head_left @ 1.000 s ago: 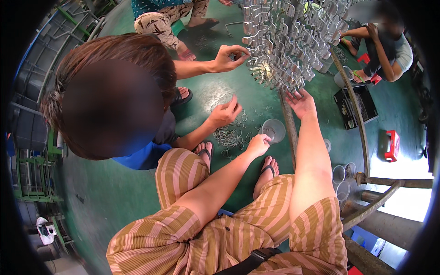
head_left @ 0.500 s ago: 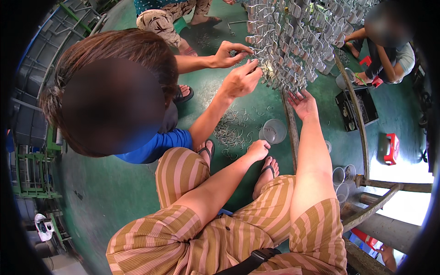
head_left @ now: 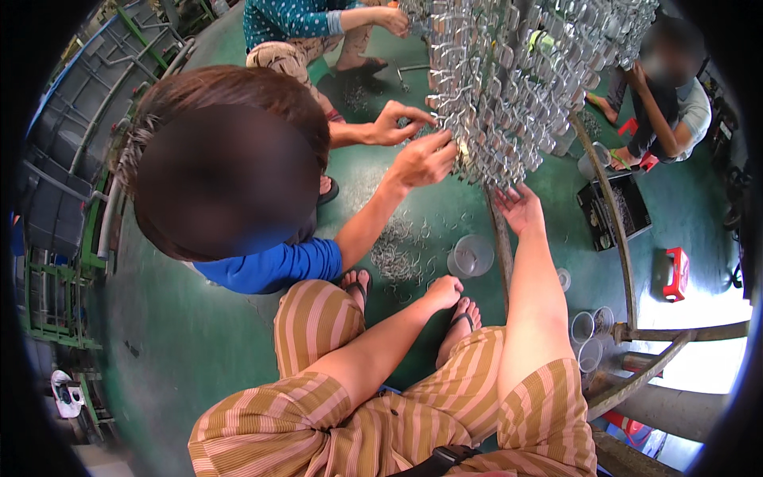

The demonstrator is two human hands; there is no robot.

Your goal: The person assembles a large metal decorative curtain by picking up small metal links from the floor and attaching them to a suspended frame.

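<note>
A dense bunch of hanging metal hooks (head_left: 501, 95), silvery and bent, fills the upper middle. Just under its lower end is my right hand (head_left: 521, 211), palm up, with fingers spread at the lowest hooks; whether it bears any of them I cannot tell. My left hand (head_left: 443, 293) is closed in front of my knees, near a clear plastic cup (head_left: 470, 256) on the floor. What its fingers hold, if anything, is hidden. Loose bent metal hooks (head_left: 397, 250) lie in a pile left of the cup.
A co-worker in blue (head_left: 270, 262) has both hands (head_left: 425, 159) at the bunch's left side. Two more people sit beyond. Rusty metal bars (head_left: 612, 207) frame the right, beside a black crate (head_left: 616, 203), a red stool (head_left: 676, 274) and clear cups (head_left: 584, 326).
The view has shifted slightly, so the hooks appear lower. A person in a dotted top now reaches toward them at the back. My hands keep nearly the same poses.
</note>
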